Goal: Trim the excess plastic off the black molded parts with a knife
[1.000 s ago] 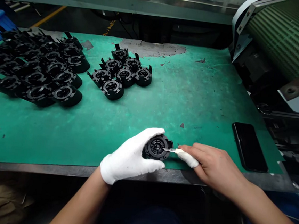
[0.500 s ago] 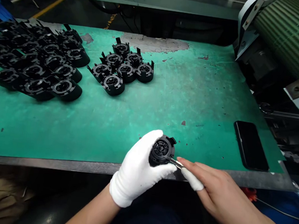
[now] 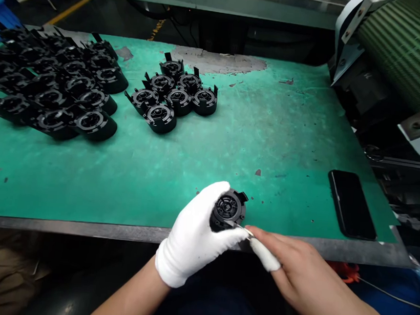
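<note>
In a white glove, my left hand [image 3: 196, 232] wraps round a black round plastic housing [image 3: 229, 205] at the table's front edge. The housing's ringed face is turned up, and a small tab stands out at its upper right. My right hand [image 3: 289, 257] is bare except for a white cover on its thumb. It pinches a thin metal blade-like tool [image 3: 239, 227], whose tip rests at the lower rim of the housing's face. The tool's handle is hidden in my fingers, so I cannot tell its exact kind.
Several similar black housings [image 3: 161, 115] stand in a small group beyond my hands, with a larger cluster [image 3: 95, 122] at the left. A black phone [image 3: 352, 204] lies on the green mat [image 3: 277, 148] at the right. A green conveyor belt [image 3: 407, 47] rises at the upper right.
The tool's tip has shifted from near the middle of the housing's face down to its lower rim. My right hand has moved slightly left and down; my left keeps its hold.
</note>
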`<act>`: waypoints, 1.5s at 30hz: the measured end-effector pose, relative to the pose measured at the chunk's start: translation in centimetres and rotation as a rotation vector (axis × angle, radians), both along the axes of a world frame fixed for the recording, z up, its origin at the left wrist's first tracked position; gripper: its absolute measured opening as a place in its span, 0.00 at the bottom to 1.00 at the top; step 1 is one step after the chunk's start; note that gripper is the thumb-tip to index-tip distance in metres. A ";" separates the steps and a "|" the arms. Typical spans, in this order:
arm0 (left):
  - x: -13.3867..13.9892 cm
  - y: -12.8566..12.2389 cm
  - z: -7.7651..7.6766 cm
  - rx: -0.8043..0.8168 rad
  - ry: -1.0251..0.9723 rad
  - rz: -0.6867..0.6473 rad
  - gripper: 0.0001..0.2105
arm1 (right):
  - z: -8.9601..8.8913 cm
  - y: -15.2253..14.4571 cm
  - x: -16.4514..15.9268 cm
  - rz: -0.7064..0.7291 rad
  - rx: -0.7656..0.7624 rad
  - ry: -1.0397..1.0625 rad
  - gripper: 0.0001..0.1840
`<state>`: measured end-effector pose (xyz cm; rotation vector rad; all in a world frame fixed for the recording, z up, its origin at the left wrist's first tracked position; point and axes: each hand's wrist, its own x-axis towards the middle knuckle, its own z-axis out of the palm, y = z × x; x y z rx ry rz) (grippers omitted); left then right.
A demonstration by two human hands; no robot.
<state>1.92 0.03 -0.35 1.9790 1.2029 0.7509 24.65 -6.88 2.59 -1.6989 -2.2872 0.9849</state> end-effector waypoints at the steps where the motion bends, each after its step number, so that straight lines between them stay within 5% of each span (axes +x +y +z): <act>1: 0.0 0.0 0.0 -0.003 0.001 0.004 0.38 | 0.1 0.1 -0.1 0.011 -0.020 0.019 0.31; 26: -0.2 0.0 -0.5 -0.021 0.016 0.004 0.38 | -0.6 0.8 -0.4 -0.024 -0.012 0.050 0.31; 39: -0.2 -0.1 -0.4 -0.026 0.031 0.017 0.39 | 0.3 1.6 0.1 0.127 0.035 -0.017 0.37; 45: -0.2 0.4 -0.1 -0.064 0.062 -0.070 0.40 | 1.3 2.6 -0.1 0.156 -0.080 -0.070 0.37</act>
